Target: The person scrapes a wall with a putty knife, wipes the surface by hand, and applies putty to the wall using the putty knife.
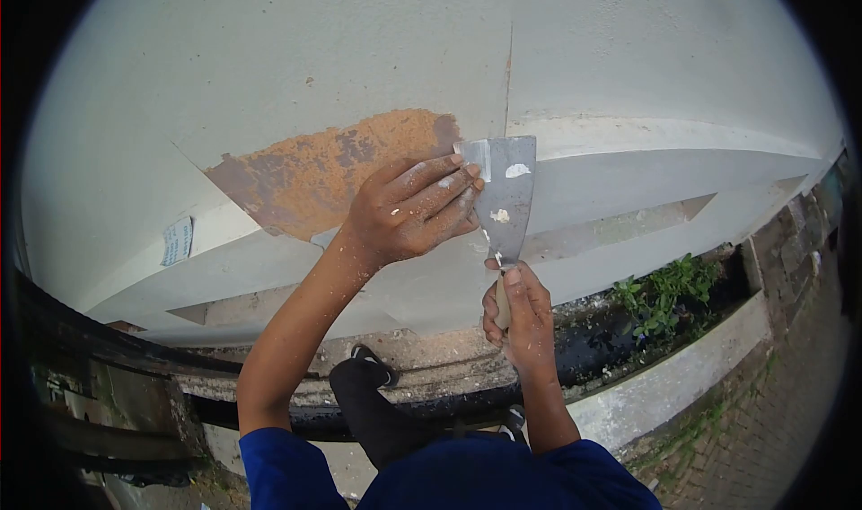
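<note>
My right hand is closed round the handle of a putty knife. Its wide grey blade points up and carries white smears of filler. My left hand has its fingers pressed together over a thin metal plate, which is mostly hidden behind the hand. The plate's visible end overlaps the left side of the putty knife's blade. White specks dot both hands. Behind the left hand, the wall has a bare orange-brown patch with ragged upper edges.
A paper label is stuck on the wall at left. Below the wall runs a dark drainage channel with a green plant and a concrete kerb. Brick paving lies at lower right. My shoe is on a narrow ledge.
</note>
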### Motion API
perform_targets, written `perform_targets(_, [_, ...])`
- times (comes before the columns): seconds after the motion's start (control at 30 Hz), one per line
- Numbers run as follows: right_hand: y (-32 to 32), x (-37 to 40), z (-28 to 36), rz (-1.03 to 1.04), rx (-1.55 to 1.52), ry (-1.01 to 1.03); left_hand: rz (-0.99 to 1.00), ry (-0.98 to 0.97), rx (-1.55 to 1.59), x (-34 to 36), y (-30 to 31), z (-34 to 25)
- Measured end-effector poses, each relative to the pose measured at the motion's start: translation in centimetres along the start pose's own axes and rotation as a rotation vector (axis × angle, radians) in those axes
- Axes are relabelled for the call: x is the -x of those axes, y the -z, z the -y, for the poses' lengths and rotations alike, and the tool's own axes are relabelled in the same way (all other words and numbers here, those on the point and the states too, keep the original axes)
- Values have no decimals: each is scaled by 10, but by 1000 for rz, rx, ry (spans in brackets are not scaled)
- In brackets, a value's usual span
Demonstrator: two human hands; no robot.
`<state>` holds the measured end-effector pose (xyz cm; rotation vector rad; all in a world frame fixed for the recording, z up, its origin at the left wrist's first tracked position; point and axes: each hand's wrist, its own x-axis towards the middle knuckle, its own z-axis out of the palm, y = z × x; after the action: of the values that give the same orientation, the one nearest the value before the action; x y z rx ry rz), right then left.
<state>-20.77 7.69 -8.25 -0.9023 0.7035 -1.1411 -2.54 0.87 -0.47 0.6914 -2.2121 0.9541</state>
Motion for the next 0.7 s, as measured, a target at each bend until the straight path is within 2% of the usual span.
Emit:
perform_targets(0.13, [-4,-4,12,-13,39,27,-83,27,-35,-12,6,9])
perform_targets(0.7, [4,-3,7,-36,65,-9,-46,-6,-23,-2,-5,3])
